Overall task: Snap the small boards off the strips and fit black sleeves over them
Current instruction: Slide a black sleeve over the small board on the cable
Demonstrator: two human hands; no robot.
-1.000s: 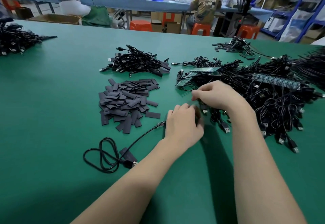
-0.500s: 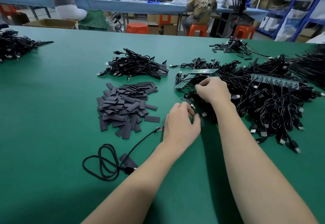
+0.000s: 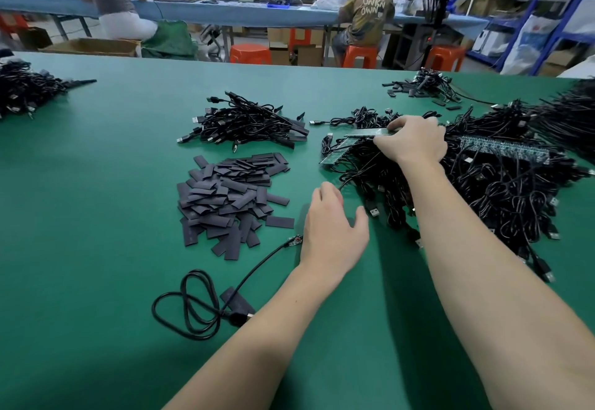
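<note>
Toward the table's [image 3: 96,184] right edge, right hand [image 3: 413,142] grasps a board strip [image 3: 367,133] atop the cables, likely fetching it; left hand [image 3: 331,232] released, hovering ready.

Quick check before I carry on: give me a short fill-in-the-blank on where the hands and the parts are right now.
1. The right hand grips a green board strip on top of the ____ pile.
2. The pile of black sleeves lies to the ____ of the left hand.
3. The loose coiled cable ends in a small bare ____ beside the left hand.

Missing words: cable; left; board
</note>
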